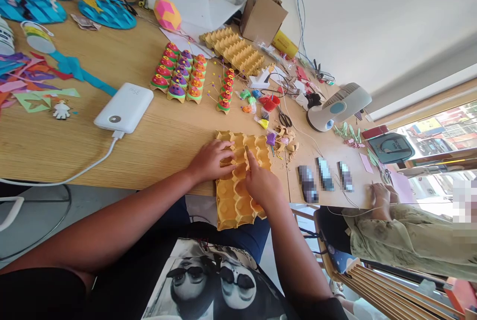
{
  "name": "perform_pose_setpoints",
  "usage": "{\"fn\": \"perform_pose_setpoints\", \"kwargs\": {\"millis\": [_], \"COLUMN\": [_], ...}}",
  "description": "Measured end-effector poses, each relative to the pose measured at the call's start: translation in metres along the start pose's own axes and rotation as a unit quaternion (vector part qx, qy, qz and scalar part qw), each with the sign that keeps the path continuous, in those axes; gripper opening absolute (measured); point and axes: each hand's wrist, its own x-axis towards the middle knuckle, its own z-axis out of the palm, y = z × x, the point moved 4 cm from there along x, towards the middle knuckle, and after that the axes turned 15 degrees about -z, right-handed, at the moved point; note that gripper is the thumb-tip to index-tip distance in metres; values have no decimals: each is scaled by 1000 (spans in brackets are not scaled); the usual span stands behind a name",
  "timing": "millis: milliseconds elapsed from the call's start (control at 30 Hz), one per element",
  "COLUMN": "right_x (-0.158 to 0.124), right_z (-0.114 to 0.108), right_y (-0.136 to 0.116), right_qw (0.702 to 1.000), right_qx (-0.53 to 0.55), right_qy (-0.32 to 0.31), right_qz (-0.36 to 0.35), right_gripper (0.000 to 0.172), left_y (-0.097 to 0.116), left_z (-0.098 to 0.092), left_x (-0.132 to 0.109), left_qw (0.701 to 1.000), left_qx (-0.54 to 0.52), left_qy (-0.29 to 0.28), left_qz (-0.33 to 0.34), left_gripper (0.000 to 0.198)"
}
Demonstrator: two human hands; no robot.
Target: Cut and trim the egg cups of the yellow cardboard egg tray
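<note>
A yellow-tan moulded egg tray (227, 206) lies in front of me, its near end jutting over the table edge. My left hand (211, 161) rests on the tray's left side with its fingers spread across the cups. On the tray's right part is my right hand (264, 185), its index finger stretched forward along a ridge and the other fingers curled under. Whatever those curled fingers hold, if anything, is hidden from the camera. Beyond the tray stand cut egg-tray strips painted red (225, 92), purple (179, 77) and orange (196, 79), with green bases.
Another egg tray (234, 49) lies farther back. A white power bank (124, 107) with a cable sits left. Black-handled scissors (285, 120), tray scraps (286, 140) and a white fan (337, 106) are right. A co-worker's hands (382, 195) rest at the far right edge.
</note>
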Motion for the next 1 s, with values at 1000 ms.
{"fn": "perform_pose_setpoints", "kwargs": {"millis": [1000], "right_x": [-4], "right_z": [-10], "right_y": [1], "right_qw": [999], "right_qx": [47], "right_qy": [8], "right_qz": [-15], "right_gripper": [68], "left_y": [1], "left_z": [1], "left_x": [-1], "left_qw": [1000], "left_qx": [18], "left_qy": [8], "left_qz": [-11], "left_gripper": [27]}}
